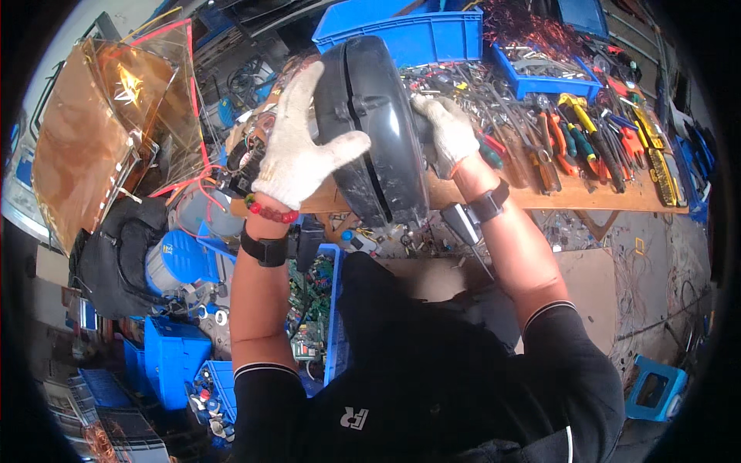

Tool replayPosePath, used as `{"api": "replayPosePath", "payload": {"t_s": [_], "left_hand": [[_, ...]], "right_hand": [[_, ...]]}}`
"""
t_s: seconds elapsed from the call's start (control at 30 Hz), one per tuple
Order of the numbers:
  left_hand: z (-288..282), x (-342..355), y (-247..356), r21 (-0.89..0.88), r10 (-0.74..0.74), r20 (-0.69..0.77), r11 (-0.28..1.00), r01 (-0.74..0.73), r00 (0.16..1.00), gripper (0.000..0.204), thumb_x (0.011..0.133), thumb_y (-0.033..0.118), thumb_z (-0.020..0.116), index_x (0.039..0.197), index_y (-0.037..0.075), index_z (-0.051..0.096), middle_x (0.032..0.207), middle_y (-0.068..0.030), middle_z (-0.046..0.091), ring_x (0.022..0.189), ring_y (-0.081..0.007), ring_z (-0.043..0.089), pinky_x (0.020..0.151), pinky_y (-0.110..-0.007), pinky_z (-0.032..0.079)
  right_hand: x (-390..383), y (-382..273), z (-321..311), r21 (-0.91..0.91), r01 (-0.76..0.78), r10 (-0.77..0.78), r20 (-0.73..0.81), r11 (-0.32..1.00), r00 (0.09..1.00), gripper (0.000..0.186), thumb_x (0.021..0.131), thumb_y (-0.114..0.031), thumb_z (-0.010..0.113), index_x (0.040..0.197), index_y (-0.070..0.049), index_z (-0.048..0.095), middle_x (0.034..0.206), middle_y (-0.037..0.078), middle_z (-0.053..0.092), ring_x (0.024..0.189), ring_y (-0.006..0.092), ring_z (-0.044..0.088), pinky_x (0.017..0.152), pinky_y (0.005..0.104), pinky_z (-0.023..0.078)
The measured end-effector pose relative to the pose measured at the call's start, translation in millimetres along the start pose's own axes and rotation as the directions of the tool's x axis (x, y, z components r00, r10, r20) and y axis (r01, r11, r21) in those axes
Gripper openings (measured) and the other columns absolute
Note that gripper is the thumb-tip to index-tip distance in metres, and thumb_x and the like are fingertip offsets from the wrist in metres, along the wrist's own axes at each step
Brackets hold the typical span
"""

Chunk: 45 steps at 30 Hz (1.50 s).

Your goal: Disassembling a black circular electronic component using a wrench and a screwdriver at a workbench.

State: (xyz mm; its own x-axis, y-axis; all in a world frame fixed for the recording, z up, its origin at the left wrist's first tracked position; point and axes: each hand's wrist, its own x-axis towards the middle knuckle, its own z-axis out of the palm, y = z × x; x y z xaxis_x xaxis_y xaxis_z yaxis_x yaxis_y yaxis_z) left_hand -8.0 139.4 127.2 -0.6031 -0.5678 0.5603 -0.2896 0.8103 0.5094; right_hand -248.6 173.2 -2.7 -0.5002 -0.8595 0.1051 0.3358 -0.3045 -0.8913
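A bulky black plastic casing [378,139] stands upright at the front edge of the wooden workbench, between my hands. A dark gap runs down its near face, splitting it lengthwise. My left hand [302,139], in a whitish work glove, is open at the casing's left side: fingers stretched upward, thumb spread across the near face. On the other side my right hand [448,133], gloved too, has its fingers bent against the casing's right edge. What its fingertips grip there is partly hidden.
Pliers, screwdrivers and other hand tools [587,143] crowd the bench [540,198] on the right. Behind stand a large blue crate [401,38] and a small blue tray [552,83]. A blue bin of circuit boards [333,309] sits below left. Amber sheets [85,139] lean at far left.
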Motion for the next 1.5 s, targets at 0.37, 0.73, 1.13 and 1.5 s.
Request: {"api": "replayPosePath", "payload": {"t_s": [0.37, 0.73, 1.13, 1.5], "left_hand": [[5.5, -25.1, -18.4, -0.108, -0.133, -0.212, 0.988, 0.112, 0.968, 0.083, 0.085, 0.021, 0.072, 0.157, -0.002, 0.035, 0.150, -0.0240, 0.053, 0.136, -0.0354, 0.055, 0.115, -0.041, 0.042], [-16.0, -17.6, -37.4, -0.186, -0.159, -0.016, 0.971, 0.153, 0.987, 0.089, 0.082, -0.003, 0.058, 0.162, -0.001, 0.020, 0.163, -0.0210, 0.034, 0.151, -0.0287, 0.034, 0.125, -0.037, 0.026], [2.2, -21.0, -42.1, -0.449, -0.157, -0.049, 0.886, 0.118, 0.986, 0.067, 0.093, -0.004, 0.061, 0.156, -0.001, 0.037, 0.155, -0.0160, 0.048, 0.143, -0.0242, 0.046, 0.120, -0.034, 0.036], [25.9, 50.1, -0.4, 0.039, -0.043, -0.156, 0.998, 0.050, 0.987, 0.067, 0.083, 0.024, 0.067, 0.142, -0.003, 0.054, 0.143, -0.0256, 0.056, 0.135, -0.0391, 0.052, 0.117, -0.042, 0.040]], "right_hand": [[-21.0, -0.9, 15.5, -0.201, 0.067, -0.106, -0.188, 0.977, 0.977, 0.049, 0.086, -0.038, 0.081, 0.109, 0.003, 0.066, 0.094, 0.008, 0.069, 0.083, 0.0160, 0.064, 0.074, 0.0316, 0.053], [-22.0, -10.9, 32.3, -0.342, 0.150, -0.230, -0.209, 0.928, 0.950, 0.052, 0.081, -0.039, 0.083, 0.106, 0.003, 0.066, 0.093, 0.009, 0.070, 0.087, 0.0206, 0.066, 0.080, 0.0335, 0.053], [-22.3, -45.1, 28.9, -0.684, 0.148, -0.317, -0.127, 0.714, 0.940, 0.066, 0.079, -0.054, 0.078, 0.114, 0.001, 0.066, 0.108, 0.021, 0.072, 0.102, 0.0339, 0.069, 0.093, 0.0412, 0.052], [-70.0, -112.6, 13.7, -0.683, 0.684, -0.633, 0.416, 0.257, 0.653, 0.086, 0.078, -0.048, 0.081, 0.140, 0.005, 0.053, 0.123, 0.026, 0.063, 0.116, 0.0407, 0.060, 0.103, 0.0471, 0.048]]}}
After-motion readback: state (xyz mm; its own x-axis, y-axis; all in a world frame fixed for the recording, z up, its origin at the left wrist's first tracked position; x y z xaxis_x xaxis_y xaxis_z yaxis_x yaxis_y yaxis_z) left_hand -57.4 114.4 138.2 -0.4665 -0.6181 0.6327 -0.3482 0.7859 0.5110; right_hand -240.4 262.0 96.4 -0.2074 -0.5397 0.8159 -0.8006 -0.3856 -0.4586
